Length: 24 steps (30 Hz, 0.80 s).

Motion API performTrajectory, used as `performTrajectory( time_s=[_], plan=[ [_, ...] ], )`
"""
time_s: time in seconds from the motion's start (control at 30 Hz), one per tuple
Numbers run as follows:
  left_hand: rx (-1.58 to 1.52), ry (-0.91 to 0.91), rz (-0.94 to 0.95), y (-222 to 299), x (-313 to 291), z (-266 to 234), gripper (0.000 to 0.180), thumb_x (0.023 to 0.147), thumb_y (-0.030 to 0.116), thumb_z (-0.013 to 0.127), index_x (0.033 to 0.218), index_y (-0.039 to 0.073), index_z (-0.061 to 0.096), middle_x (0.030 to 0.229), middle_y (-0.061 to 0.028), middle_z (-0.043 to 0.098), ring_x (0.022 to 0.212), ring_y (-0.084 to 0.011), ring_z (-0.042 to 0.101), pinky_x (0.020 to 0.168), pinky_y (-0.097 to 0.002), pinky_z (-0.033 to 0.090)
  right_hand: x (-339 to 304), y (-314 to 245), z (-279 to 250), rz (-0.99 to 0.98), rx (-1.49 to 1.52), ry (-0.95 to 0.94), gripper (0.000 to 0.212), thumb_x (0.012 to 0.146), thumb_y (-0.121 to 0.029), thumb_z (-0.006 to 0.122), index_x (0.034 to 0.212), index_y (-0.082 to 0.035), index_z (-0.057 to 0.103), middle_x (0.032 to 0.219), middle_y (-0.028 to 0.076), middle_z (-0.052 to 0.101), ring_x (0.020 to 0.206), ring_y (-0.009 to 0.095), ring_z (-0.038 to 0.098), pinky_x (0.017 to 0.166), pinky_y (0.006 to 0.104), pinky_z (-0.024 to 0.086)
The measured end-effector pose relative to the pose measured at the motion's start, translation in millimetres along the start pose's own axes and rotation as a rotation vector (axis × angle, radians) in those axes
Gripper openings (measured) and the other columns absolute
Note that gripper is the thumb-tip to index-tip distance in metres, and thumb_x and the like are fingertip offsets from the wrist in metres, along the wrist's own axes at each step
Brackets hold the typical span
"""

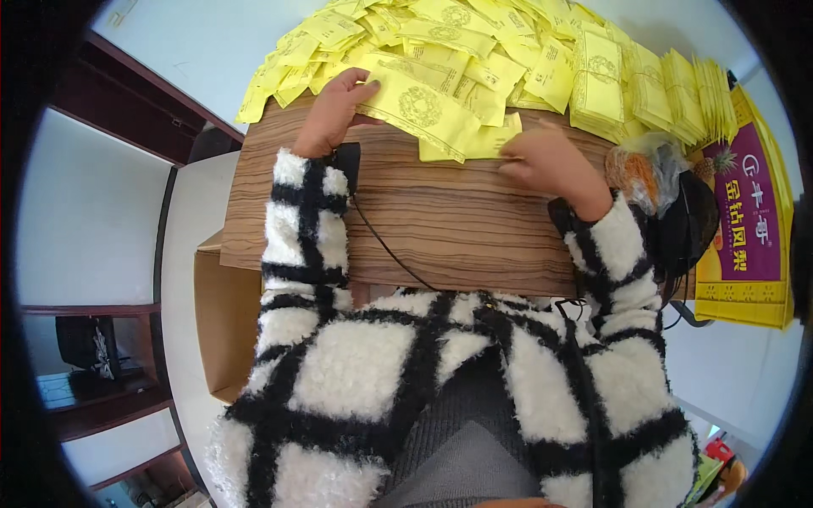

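Observation:
My left hand (339, 110) pinches the left end of a flat yellow paper packet (419, 110) with a round printed pattern. It is held tilted above the wooden table. Partly beneath it lies a second yellow packet (483, 148), whose right end meets the curled fingers of my right hand (555, 162). That hand is slightly blurred, its fingers closed at the packet's edge. Just beyond both hands spreads a loose heap of similar yellow packets (440, 34).
Banded stacks of yellow packets (597, 80) stand at the far right. A clear plastic bag (639, 173) and a purple-and-yellow carton (749, 212) are right of my right arm. A black cable (381, 233) crosses the striped wooden table (457, 237). A cardboard box (224, 322) sits lower left.

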<state>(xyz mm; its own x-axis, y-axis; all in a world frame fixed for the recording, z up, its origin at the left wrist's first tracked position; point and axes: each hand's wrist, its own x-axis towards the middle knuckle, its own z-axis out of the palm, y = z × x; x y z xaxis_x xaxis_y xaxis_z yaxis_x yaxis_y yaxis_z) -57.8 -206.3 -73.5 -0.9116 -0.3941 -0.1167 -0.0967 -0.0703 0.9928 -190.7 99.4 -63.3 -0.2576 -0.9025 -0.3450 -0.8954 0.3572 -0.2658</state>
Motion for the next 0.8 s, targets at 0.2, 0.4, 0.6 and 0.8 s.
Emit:
performTrajectory(
  time_s=[0.2, 0.4, 0.6, 0.8],
  plan=[
    [0.141, -0.162, -0.004, -11.3, 4.1, 5.5, 0.025, 0.097, 0.020, 0.062, 0.114, 0.002, 0.060, 0.099, -0.0013, 0.065, 0.089, -0.0102, 0.063, 0.071, -0.0267, 0.056, 9.0, 32.7, 30.8, 0.009, 0.088, 0.586, 0.047, 0.080, -0.027, 0.075, 0.120, -0.006, 0.062, 0.121, 0.015, 0.062, 0.118, 0.033, 0.055, 0.101, 0.0412, 0.044],
    [0.172, -0.101, 0.034, -15.4, 7.7, -6.5, 0.024, 0.096, 0.018, 0.063, 0.113, 0.002, 0.060, 0.097, -0.0017, 0.065, 0.086, -0.0090, 0.063, 0.070, -0.0233, 0.051, 10.7, 43.2, 39.0, -0.023, 0.152, 0.530, 0.062, 0.078, -0.026, 0.078, 0.130, -0.003, 0.055, 0.127, 0.020, 0.058, 0.119, 0.038, 0.053, 0.103, 0.0410, 0.043],
    [0.061, -0.010, 0.008, -10.0, 7.8, -15.6, 0.022, 0.095, 0.015, 0.063, 0.112, 0.002, 0.059, 0.097, -0.0027, 0.066, 0.083, -0.0091, 0.064, 0.072, -0.0240, 0.053, 15.5, 51.4, 35.0, 0.033, 0.185, 0.497, 0.074, 0.075, -0.029, 0.081, 0.136, -0.001, 0.049, 0.129, 0.022, 0.056, 0.124, 0.038, 0.050, 0.106, 0.0405, 0.040],
    [0.027, -0.048, 0.050, -12.8, 4.6, -12.2, 0.022, 0.094, 0.016, 0.064, 0.110, 0.001, 0.058, 0.094, -0.0034, 0.066, 0.080, -0.0091, 0.063, 0.070, -0.0238, 0.052, 33.6, 38.4, 31.9, 0.069, 0.167, 0.466, 0.080, 0.072, -0.031, 0.083, 0.137, 0.000, 0.048, 0.130, 0.024, 0.055, 0.125, 0.038, 0.049, 0.106, 0.0405, 0.040]
  ],
)
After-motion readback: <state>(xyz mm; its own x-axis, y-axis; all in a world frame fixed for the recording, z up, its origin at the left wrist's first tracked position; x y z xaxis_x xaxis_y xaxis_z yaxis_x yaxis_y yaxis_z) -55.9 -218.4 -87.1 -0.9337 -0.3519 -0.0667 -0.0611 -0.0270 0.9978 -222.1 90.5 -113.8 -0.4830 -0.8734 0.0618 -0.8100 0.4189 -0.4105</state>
